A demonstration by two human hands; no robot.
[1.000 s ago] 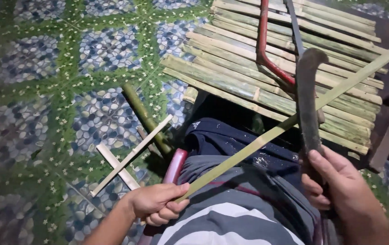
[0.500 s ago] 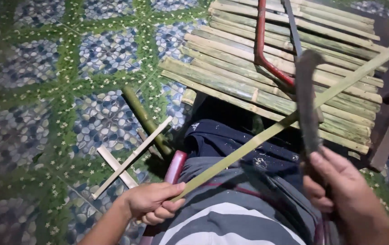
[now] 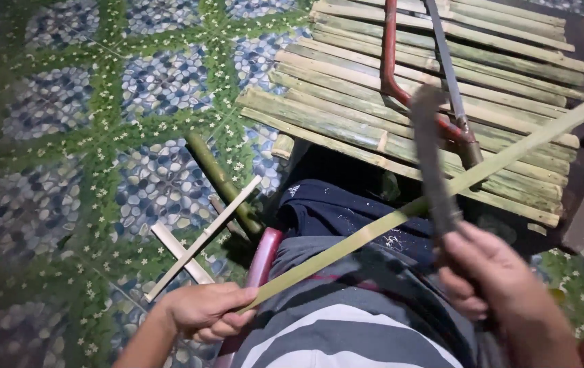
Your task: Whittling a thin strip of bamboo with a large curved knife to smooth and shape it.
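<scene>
Left hand: the left hand (image 3: 207, 312) is low in the view, fingers clamped on the near end of a long bamboo strip (image 3: 415, 208)
Right hand: the right hand (image 3: 493, 283) is closed round the handle of a dark curved blade (image 3: 432, 157), which stands up from the fist and looks blurred
Bamboo strip: pale green, it runs slantwise from the left hand up to the right, across the person's lap and over the near edge of the stack of slats
Blade and strip: the blade crosses the strip just above the right hand; whether the edge touches the strip I cannot tell
Lap: dark trousers and a grey striped garment (image 3: 346, 327) lie under the strip
Bamboo slats (image 3: 346, 116): a stack of split lengths lies side by side ahead of the knees
Saw: a red-framed hacksaw (image 3: 401, 75) rests on the slats
Floor: patterned tiles (image 3: 81, 136) carry a green bamboo stick (image 3: 220, 177) and two pale crossed offcuts (image 3: 196, 242), near the left knee
</scene>
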